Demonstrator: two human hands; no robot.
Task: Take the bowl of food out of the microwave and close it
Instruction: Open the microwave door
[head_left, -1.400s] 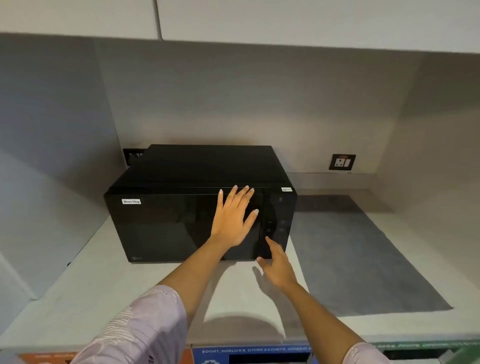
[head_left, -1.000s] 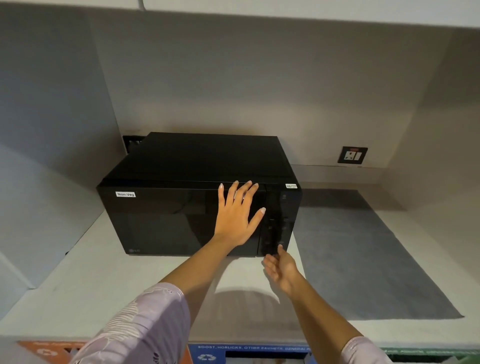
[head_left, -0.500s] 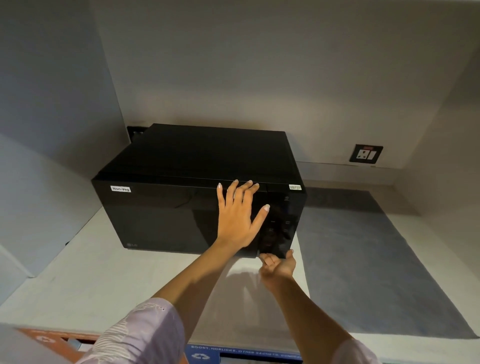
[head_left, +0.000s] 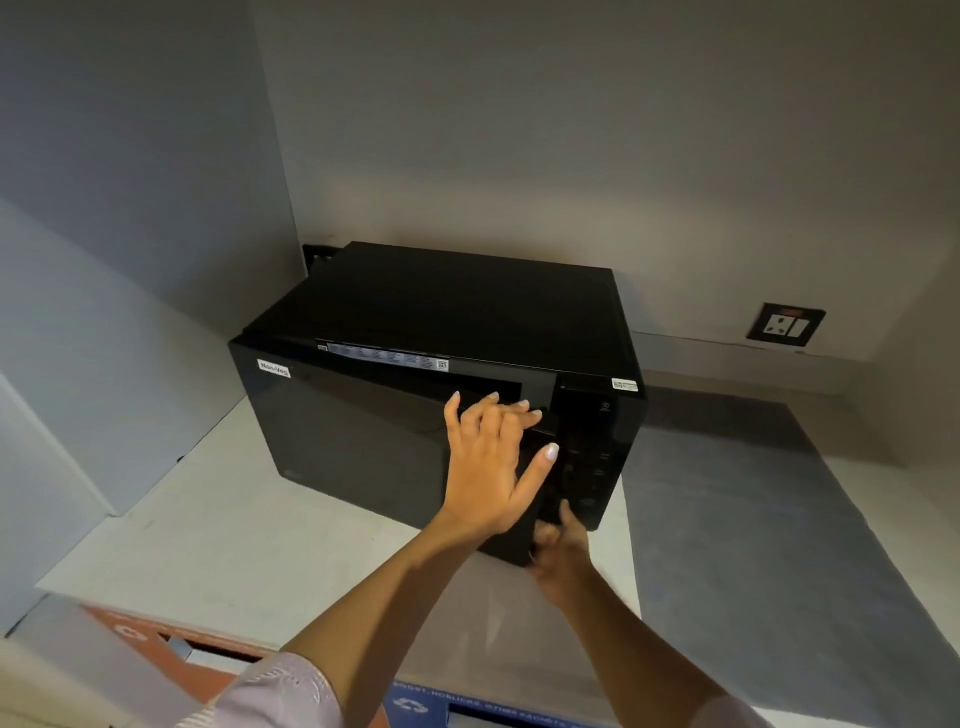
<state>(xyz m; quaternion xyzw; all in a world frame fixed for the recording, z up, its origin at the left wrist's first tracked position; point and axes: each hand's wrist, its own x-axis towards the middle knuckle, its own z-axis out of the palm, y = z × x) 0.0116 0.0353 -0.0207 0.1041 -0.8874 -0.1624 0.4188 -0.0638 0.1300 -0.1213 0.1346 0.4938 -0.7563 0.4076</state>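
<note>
A black microwave stands on a pale counter in a wall niche. Its door, marked "Non-Veg", is hinged on the left and stands ajar, its right edge swung a little out from the body. My left hand lies flat on the door's right part, fingers spread. My right hand is curled around the door's lower right corner, below the control panel. The inside is dark, and no bowl shows.
A grey mat covers the counter to the right of the microwave. A wall socket sits on the back wall at the right. Side walls close in on the left and right. Orange and blue labelled panels run below the counter's front edge.
My right hand went from the control panel down to the door's lower corner and closed on it. The door has come ajar. The view has shifted to the left.
</note>
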